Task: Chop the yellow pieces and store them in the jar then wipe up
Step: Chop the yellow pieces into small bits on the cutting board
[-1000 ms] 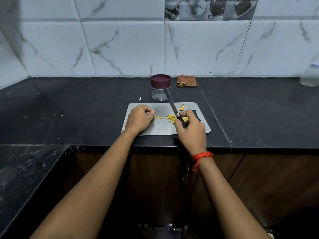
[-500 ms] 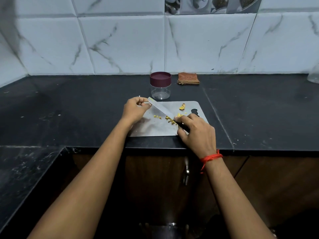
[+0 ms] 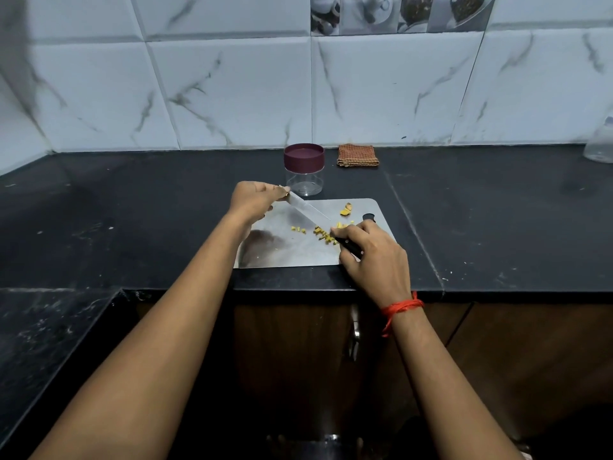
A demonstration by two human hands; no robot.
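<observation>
A steel cutting board [image 3: 292, 254] lies at the counter's front edge. Small chopped yellow pieces [image 3: 323, 234] are heaped near its middle, a few bits [image 3: 298, 229] lie to their left, and one larger yellow chunk [image 3: 346, 210] sits toward the back right. My right hand [image 3: 373, 257] grips the black handle of a knife [image 3: 306, 210]. Its blade slants across the board to the back left. My left hand [image 3: 257, 200] pinches the blade's tip at the board's back left corner. A clear jar [image 3: 304, 169] with a maroon lid stands just behind the board.
A folded orange-brown cloth [image 3: 358, 156] lies by the tiled wall, right of the jar. A clear bottle [image 3: 600, 144] shows at the far right edge. The black counter [image 3: 132, 210] drops to a lower ledge at the left front. Wooden cabinet doors are below.
The knife blade swung from pointing straight back to slanting back left. My left hand moved from a fist on the board to the blade's tip.
</observation>
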